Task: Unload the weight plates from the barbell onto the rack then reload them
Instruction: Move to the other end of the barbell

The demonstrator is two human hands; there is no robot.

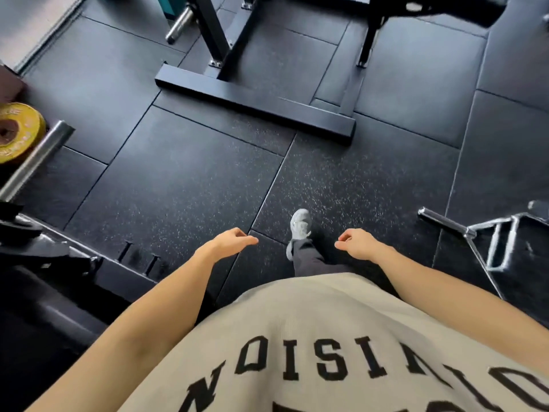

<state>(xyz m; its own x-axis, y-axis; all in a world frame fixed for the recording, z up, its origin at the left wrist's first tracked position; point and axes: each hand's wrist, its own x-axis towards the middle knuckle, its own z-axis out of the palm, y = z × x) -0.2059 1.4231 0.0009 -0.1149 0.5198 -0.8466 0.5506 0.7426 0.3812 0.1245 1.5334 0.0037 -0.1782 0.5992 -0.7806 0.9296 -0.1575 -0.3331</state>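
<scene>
- Hanging over the speckled rubber floor (190,179), the left hand (230,243) and right hand (358,243) are both empty, fingers loosely curled.
- Far left of the left hand, a yellow weight plate (17,132) sits at the frame edge, partly cut off.
- A bare steel barbell sleeve (37,159) runs just beside that plate (whether they touch, I cannot tell).
- Beyond the left hand stands a black steel frame base (255,110).
- A grey shoe (300,224) lies between the hands.
</scene>
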